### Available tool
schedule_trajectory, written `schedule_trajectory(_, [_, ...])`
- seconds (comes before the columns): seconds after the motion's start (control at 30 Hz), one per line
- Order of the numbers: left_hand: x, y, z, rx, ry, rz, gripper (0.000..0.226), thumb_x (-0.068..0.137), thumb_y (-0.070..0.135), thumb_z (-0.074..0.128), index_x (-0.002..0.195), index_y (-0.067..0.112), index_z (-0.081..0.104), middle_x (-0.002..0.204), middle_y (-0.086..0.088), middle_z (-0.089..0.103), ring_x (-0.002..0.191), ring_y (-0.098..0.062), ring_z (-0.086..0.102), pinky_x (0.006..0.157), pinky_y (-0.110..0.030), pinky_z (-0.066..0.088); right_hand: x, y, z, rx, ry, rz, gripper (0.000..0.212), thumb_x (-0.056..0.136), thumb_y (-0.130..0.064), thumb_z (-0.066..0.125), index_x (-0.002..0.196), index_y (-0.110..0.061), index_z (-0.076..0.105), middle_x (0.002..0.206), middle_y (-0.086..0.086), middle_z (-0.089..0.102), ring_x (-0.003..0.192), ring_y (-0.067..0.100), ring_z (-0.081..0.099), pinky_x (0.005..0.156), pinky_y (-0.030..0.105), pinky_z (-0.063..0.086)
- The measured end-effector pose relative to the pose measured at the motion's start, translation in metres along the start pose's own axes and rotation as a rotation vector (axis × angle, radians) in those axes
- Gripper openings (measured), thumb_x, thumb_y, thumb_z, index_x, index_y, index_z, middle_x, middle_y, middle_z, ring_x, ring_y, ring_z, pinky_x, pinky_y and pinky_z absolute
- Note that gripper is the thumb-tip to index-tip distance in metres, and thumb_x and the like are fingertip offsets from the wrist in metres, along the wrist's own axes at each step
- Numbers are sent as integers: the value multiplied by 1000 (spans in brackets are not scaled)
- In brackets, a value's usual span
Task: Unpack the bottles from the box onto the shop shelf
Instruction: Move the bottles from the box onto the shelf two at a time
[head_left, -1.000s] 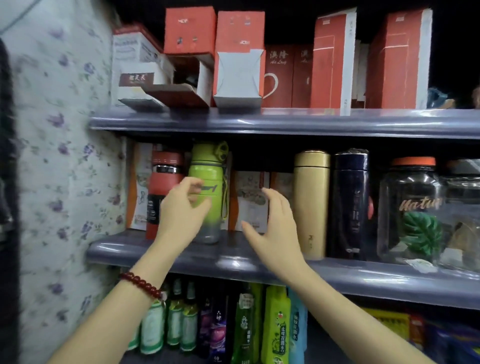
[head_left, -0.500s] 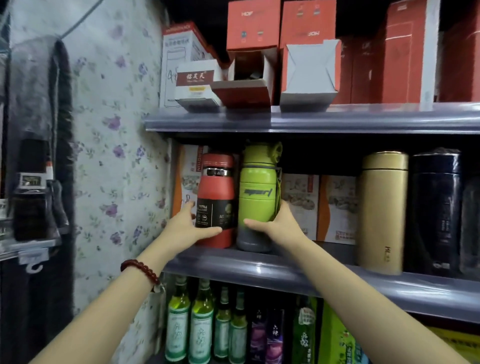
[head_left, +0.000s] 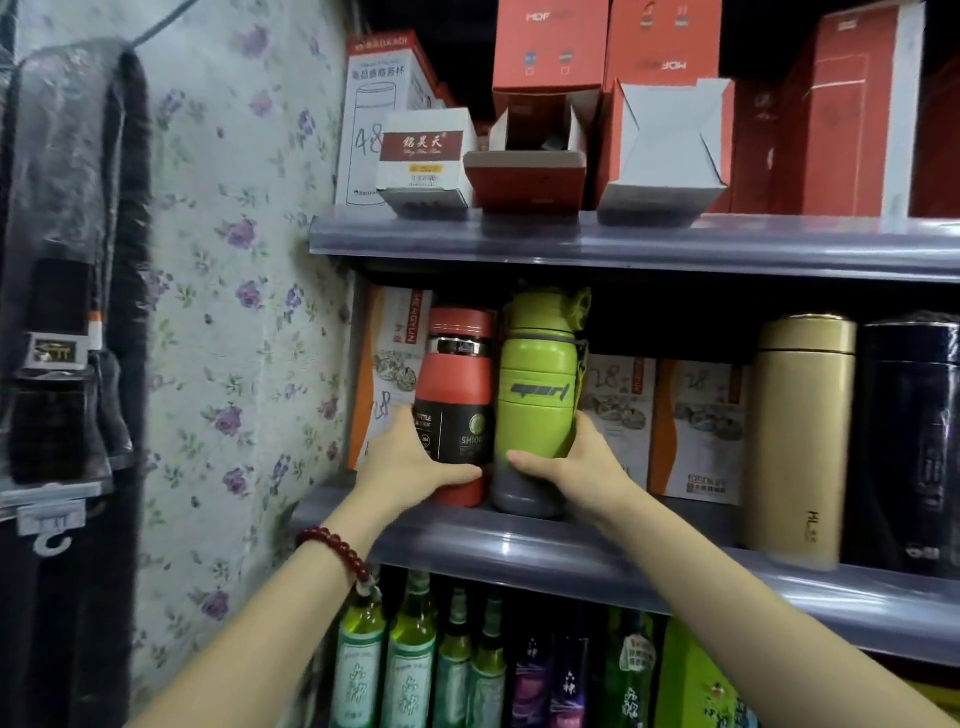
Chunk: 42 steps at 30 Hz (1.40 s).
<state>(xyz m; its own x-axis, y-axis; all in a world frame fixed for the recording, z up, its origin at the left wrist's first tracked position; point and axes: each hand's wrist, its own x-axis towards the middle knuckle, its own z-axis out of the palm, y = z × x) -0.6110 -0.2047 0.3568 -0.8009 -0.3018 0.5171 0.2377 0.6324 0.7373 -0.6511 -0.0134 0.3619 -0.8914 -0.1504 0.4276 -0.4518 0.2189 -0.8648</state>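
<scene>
A red bottle (head_left: 457, 379) with a black label stands upright at the left end of the middle shelf (head_left: 571, 556). My left hand (head_left: 410, 462) wraps its lower part, thumb across the front. Touching it on the right stands a green sport bottle (head_left: 537, 395) with a grey base. My right hand (head_left: 576, 467) grips that one low down, thumb on the front. Further right on the same shelf stand a gold flask (head_left: 800, 436) and a dark navy flask (head_left: 911, 441).
Printed cartons (head_left: 696, 426) line the back of the middle shelf. The upper shelf (head_left: 623, 241) carries red and white boxes, two with open flaps. Green glass bottles (head_left: 405, 665) fill the shelf below. A floral wall (head_left: 234, 312) closes the left side.
One second ago both hands were open in front of the bottles. Now the left is closed on the red bottle and the right on the green one. The camera has moved in closer.
</scene>
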Motion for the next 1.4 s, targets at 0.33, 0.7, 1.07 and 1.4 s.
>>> schedule_trajectory(0.33, [14, -5, -16, -233, -313, -10, 73, 64, 21, 86, 123, 27, 43, 104, 17, 58, 98, -2, 56, 85, -19, 42, 4, 3, -9, 52, -82, -21, 71, 70, -11, 84, 128, -15, 44, 115, 1, 64, 97, 8, 64, 67, 15, 54])
schedule_trajectory(0.7, [16, 0, -8, -200, -271, -33, 75, 49, 25, 92, 116, 26, 57, 108, 8, 69, 103, -12, 64, 90, -29, 50, 1, 3, -9, -70, -15, -3, 114, 33, -43, 91, 132, -27, 37, 118, -4, 62, 108, 18, 62, 96, 44, 53])
schedule_trajectory(1.07, [2, 33, 28, -245, -352, 50, 72, 45, 31, 92, 106, 33, 55, 106, 12, 66, 104, -11, 60, 94, -29, 44, -26, 4, -61, -72, 77, -41, 103, 53, -18, 92, 137, -25, 32, 119, -4, 61, 109, 17, 61, 92, 35, 51])
schedule_trajectory(1.4, [-5, 50, 50, -299, -452, 90, 77, 53, 26, 91, 119, 29, 52, 108, 13, 64, 103, -8, 59, 93, -27, 43, -42, 4, -88, -89, 153, -7, 107, 43, -25, 90, 134, -26, 34, 118, -3, 63, 108, 18, 62, 99, 43, 50])
